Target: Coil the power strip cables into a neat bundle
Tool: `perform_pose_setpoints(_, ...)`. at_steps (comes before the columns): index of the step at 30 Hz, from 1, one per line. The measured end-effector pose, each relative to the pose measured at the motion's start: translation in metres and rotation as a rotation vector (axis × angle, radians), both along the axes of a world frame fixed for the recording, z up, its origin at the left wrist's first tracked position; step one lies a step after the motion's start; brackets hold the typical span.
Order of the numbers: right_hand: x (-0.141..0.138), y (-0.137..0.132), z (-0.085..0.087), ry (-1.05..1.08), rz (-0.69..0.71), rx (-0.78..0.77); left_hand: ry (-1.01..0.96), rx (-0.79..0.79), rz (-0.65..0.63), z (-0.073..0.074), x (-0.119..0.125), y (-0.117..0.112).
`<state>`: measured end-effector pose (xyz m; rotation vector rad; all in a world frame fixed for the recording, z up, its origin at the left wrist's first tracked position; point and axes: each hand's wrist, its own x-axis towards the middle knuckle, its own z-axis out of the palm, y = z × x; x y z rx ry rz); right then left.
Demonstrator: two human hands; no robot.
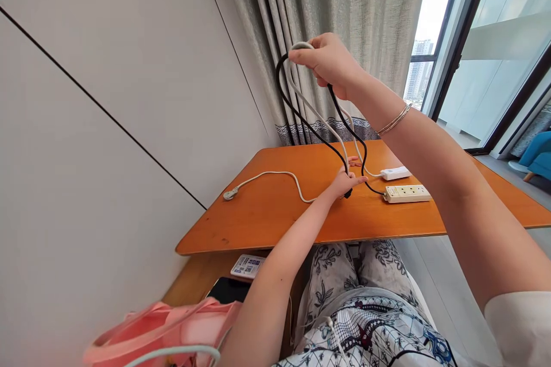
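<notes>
My right hand (pixel 329 63) is raised high above the orange table (pixel 275 212), closed on the top bend of a black cable (pixel 301 117) and a white cable (pixel 316 114). Both cables hang down in loops to my left hand (pixel 346 180), which is closed around them just above the tabletop. The white cable runs left across the table to a white plug (pixel 230 194). A cream power strip (pixel 407 193) and a smaller white power strip (pixel 396 173) lie to the right of my left hand, each joined to a cable.
A grey wall panel stands on the left and grey curtains (pixel 327 6) hang behind the table. Below the table's front edge, a lower shelf holds a dark phone (pixel 228 289) and a card (pixel 247 266). A pink bag (pixel 163 330) sits at the bottom left.
</notes>
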<state>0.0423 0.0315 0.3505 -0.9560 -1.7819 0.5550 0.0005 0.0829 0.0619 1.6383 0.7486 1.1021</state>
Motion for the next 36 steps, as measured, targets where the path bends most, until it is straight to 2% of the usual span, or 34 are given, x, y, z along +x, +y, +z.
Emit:
perform_pose_setpoints(5, -0.01, -0.027, 0.006, -0.297, -0.008, 0.371, -0.013, -0.028, 0.058, -0.014, 0.014, -0.001)
perform_pose_setpoints(9, -0.016, -0.048, 0.011, -0.381, 0.024, 0.509, -0.105, -0.031, 0.063, -0.018, 0.031, 0.001)
perform_pose_setpoints(12, -0.016, -0.051, 0.013, -0.486, 0.01, 0.639, -0.117, -0.016, 0.093, -0.02, 0.045, 0.001)
perform_pose_setpoints(15, -0.012, -0.048, 0.015, -0.747, -0.009, 0.816, -0.018, -0.005, 0.085, -0.024, 0.052, -0.001)
perform_pose_setpoints(17, -0.007, -0.047, 0.017, -0.911, -0.038, 0.86, 0.049, 0.002, 0.069, -0.025, 0.049, -0.003)
perform_pose_setpoints(21, 0.018, -0.045, 0.029, -1.013, -0.038, 0.866, 0.1, 0.02, 0.067, -0.026, 0.029, -0.001)
perform_pose_setpoints(24, 0.053, -0.035, 0.036, -0.901, -0.001, 0.915, 0.151, 0.028, 0.101, -0.026, 0.0, 0.005)
perform_pose_setpoints(26, 0.081, -0.024, 0.035, -0.823, -0.05, 0.928, 0.194, 0.042, 0.164, -0.026, -0.024, 0.01)
perform_pose_setpoints(27, 0.095, -0.019, 0.033, -0.783, -0.086, 0.892, 0.218, 0.053, 0.207, -0.026, -0.036, 0.012)
perform_pose_setpoints(32, 0.153, -0.01, 0.007, -0.64, -0.274, 0.459, 0.347, 0.134, 0.392, -0.017, -0.087, 0.016)
perform_pose_setpoints(36, 0.182, -0.013, -0.009, -0.549, -0.388, 0.308, 0.56, 0.245, 0.46, -0.002, -0.102, 0.014)
